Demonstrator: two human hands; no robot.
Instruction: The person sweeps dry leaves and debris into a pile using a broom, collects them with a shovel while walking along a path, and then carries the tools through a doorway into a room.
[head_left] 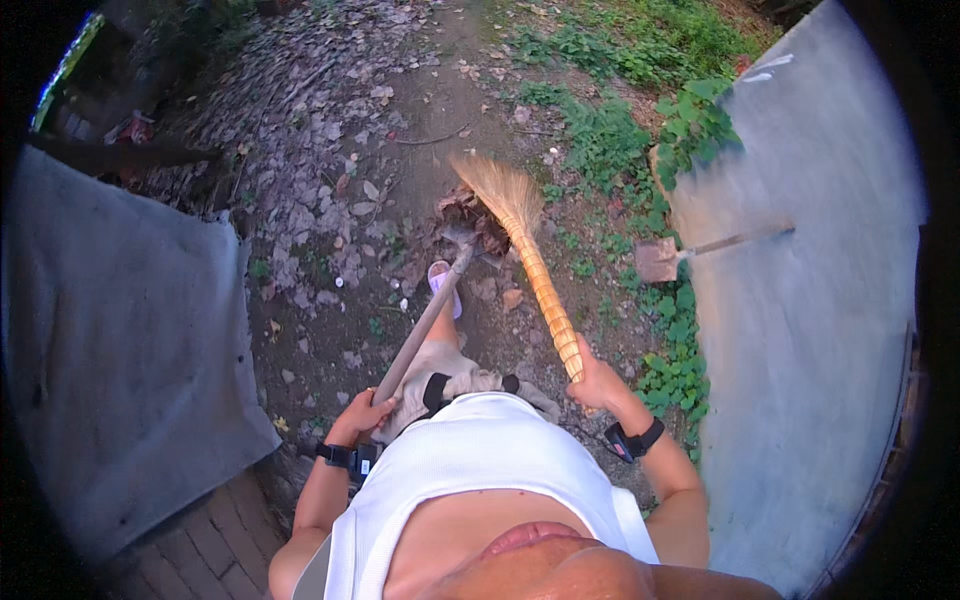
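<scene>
Straw broom (543,282) and shovel (422,327) meet at dead leaves (462,209), twelve o'clock.
Right hand (598,382) wrapped round the broom, left hand (366,412) round the shovel; keeping the shovel low and brushing lightly should hold the leaves together. A slippered foot (455,299) stands close by; green plants (607,135) at one o'clock and another shovel (657,260) at two may limit strokes.

Dirt ground (432,90), bare strip toward 12 o'clock, scattered dry leaves (310,140) at 10–11, low green plants (605,135) at 1. Thin twig (434,138) just short of 12, white bits (404,303) at 9. Brown leaf heap (492,236) at 12, near centre, ground contact unclear.
</scene>
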